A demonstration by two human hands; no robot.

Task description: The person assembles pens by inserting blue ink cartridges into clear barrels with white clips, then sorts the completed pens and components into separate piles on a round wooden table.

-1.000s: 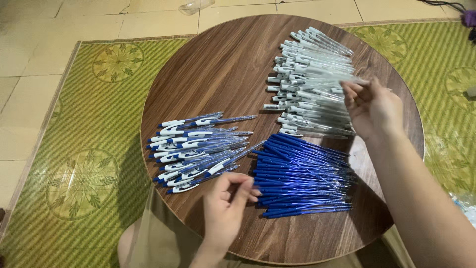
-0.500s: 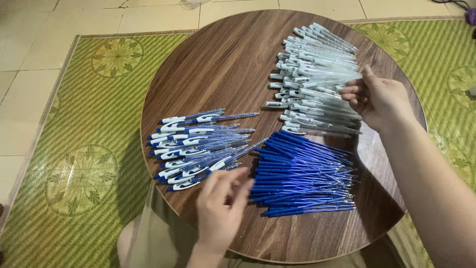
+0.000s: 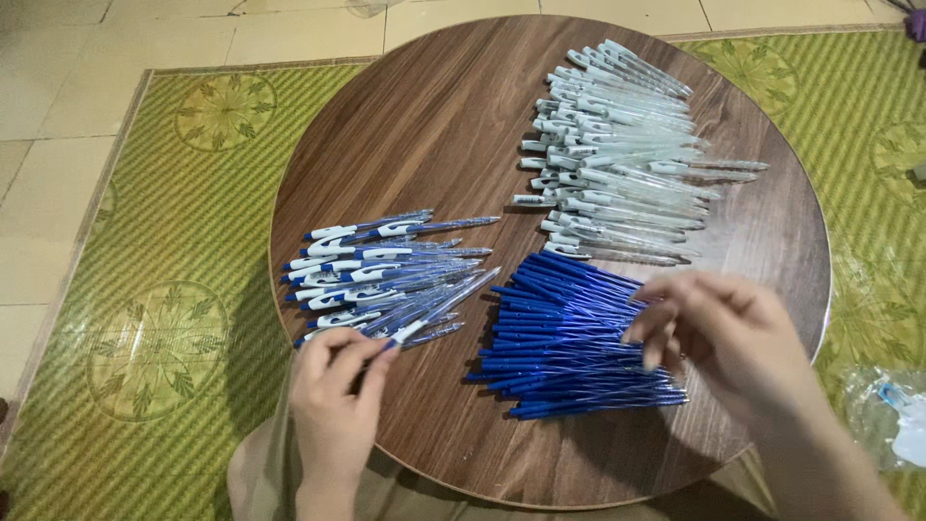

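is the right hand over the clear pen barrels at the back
No, the right hand is over the blue refills, nearer than the clear barrels.

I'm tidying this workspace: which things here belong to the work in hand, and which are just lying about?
In use:
- assembled pens, the left hand holding one
- blue refills, under the right hand
- clear pen barrels

Lying about:
- green mat
- plastic bag on the mat at right

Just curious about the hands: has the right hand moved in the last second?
Yes. The right hand has come down from the pile of clear pen barrels to the blue refills.
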